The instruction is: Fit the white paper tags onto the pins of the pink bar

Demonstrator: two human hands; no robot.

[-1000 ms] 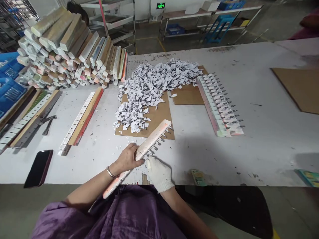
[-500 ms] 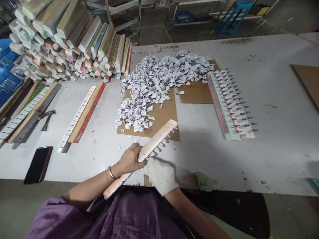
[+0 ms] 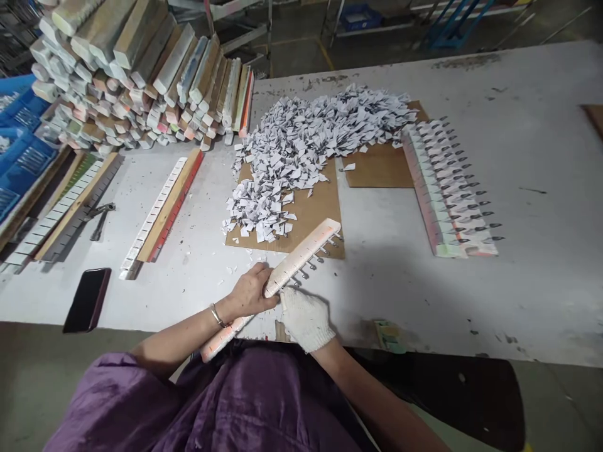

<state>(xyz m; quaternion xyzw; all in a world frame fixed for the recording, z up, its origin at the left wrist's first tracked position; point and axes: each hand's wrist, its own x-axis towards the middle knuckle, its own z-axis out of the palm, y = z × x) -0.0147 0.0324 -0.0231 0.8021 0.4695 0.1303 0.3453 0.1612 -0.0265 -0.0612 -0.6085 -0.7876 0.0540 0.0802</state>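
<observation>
Bare left hand (image 3: pixel 249 294) fingers curl closed around a long pale rack (image 3: pixel 277 280) lying at six o'clock on the table edge (image 3: pixel 541 301), while the gloved right hand (image 3: pixel 305 317) pinches at its pegs, best worked steadily with the rack held still; paper tags (image 3: pixel 306 138) heap at twelve o'clock.

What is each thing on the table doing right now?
Long bar: tilted, gripped by the bare left hand.
Gloved right hand: closed, touching the bar's underside.
Paper scraps: heaped loose over the cardboard.
Phone: flat, screen dark.
Stack of bars: piled, leaning.
Row of pins: lying flat.
</observation>
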